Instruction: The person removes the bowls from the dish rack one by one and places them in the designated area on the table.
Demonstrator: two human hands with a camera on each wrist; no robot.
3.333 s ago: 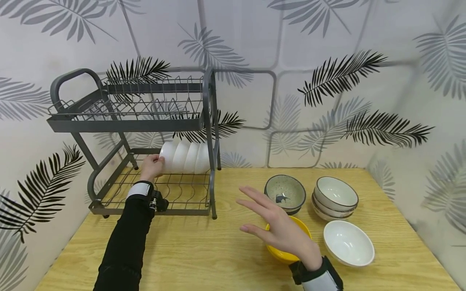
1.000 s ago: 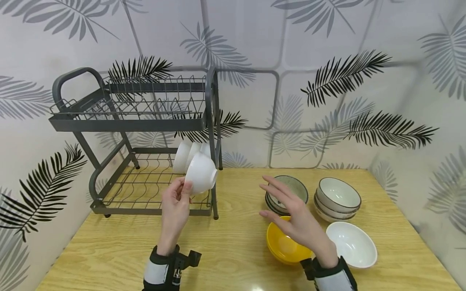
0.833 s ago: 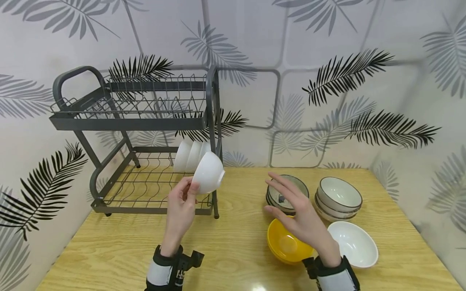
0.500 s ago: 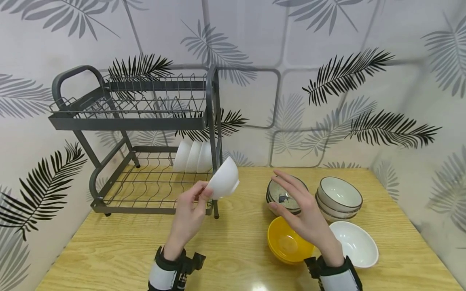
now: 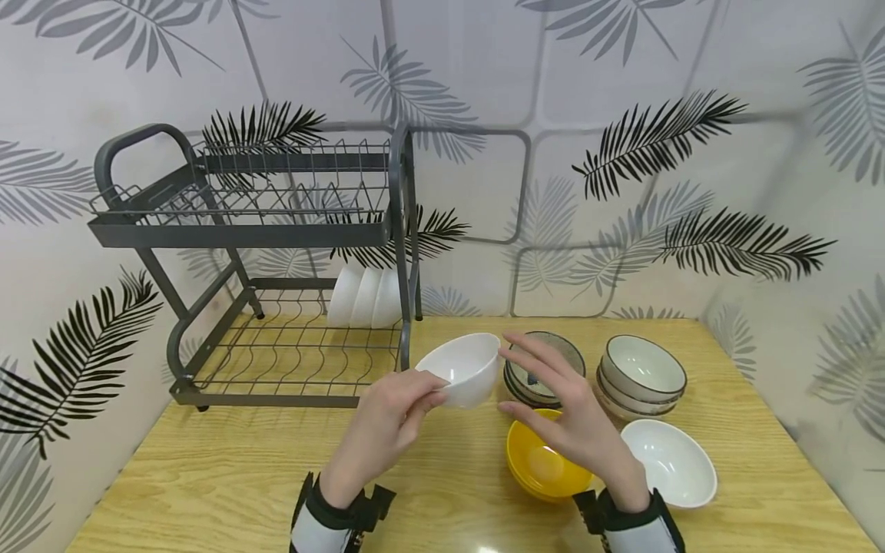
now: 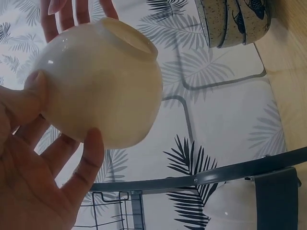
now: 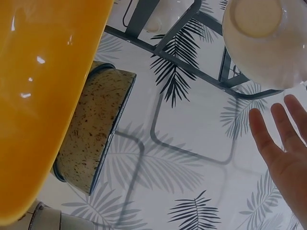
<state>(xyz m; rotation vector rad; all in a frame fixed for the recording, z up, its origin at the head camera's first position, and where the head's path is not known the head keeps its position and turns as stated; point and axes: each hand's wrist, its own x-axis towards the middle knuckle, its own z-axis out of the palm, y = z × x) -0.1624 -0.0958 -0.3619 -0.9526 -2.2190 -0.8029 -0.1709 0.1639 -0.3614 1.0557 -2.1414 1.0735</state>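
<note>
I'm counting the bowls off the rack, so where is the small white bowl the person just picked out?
In the head view the white bowl is held upright in the left hand, just right of the rack and left of the speckled bowls.

You had a grey two-tier dish rack (image 5: 242,230) at the table's (image 5: 207,476) left, three white bowls (image 5: 365,296) standing on edge in its lower tier. To the right sat a yellow bowl (image 5: 535,465), a speckled stack (image 5: 549,369), a dark-rimmed stack (image 5: 639,376) and a shallow white bowl (image 5: 667,465). Leaf-print wallpaper (image 5: 622,153) ran behind.
</note>
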